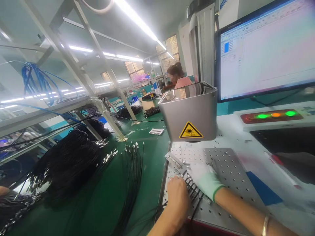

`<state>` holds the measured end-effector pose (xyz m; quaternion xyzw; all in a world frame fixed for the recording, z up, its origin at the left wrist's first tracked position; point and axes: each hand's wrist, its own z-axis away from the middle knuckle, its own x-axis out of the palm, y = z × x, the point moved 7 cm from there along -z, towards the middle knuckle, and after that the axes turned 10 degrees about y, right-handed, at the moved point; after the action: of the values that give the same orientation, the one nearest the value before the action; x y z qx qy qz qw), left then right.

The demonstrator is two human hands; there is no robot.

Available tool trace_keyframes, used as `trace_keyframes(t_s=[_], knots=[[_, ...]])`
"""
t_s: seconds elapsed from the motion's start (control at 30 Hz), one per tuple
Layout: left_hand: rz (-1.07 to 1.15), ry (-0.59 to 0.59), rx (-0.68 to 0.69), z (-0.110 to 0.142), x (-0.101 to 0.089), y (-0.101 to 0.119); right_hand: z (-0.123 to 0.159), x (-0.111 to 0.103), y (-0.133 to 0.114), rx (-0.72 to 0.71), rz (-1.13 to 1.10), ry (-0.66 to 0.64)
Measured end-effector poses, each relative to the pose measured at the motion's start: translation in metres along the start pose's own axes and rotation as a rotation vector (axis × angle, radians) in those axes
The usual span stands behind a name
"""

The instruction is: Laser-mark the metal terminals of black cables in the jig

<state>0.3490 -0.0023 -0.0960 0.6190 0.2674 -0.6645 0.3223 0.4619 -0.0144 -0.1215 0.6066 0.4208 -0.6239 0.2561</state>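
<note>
My left hand (178, 196), bare, is curled closed at the near left part of the perforated metal plate (227, 177), on a bunch of black cables (194, 190). Their trailing lengths pass under my wrist to the left. My right hand (205, 178) wears a white and pale green glove and lies over the cable ends; its fingers are washed out and partly hidden. Just beyond both hands, a slim metal fixture (175, 162) sits at an angle on the plate, touching or nearly touching the cable ends.
Above the plate hangs a silver laser head (189, 114) with a yellow warning label. Black cables (133, 170) fan across the green table (150, 186), beside a large cable heap (66, 160). A monitor (268, 49) stands right; a person (177, 75) sits farther back.
</note>
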Motion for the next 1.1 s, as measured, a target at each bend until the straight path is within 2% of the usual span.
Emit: trace_keyframes(t_s=[0.2,0.37,0.53,0.77,0.93,1.1], knots=[[-0.045,-0.068,-0.016,0.000,-0.003,0.007,-0.002,0.002,0.002,0.020,-0.039,-0.005],[-0.050,-0.038,-0.004,-0.003,-0.009,0.003,-0.005,0.006,0.003,0.023,-0.062,0.018],[-0.122,-0.076,0.027,-0.004,-0.011,0.008,-0.009,0.009,0.003,0.020,-0.092,0.014],[-0.118,-0.104,0.038,-0.007,-0.003,0.006,-0.005,-0.001,0.003,0.005,-0.117,0.022],[-0.102,-0.104,0.066,-0.008,0.001,0.003,-0.006,0.001,0.002,-0.012,-0.105,0.006],[-0.147,-0.058,0.161,-0.008,0.005,0.004,-0.007,0.003,0.000,-0.037,-0.080,-0.010]])
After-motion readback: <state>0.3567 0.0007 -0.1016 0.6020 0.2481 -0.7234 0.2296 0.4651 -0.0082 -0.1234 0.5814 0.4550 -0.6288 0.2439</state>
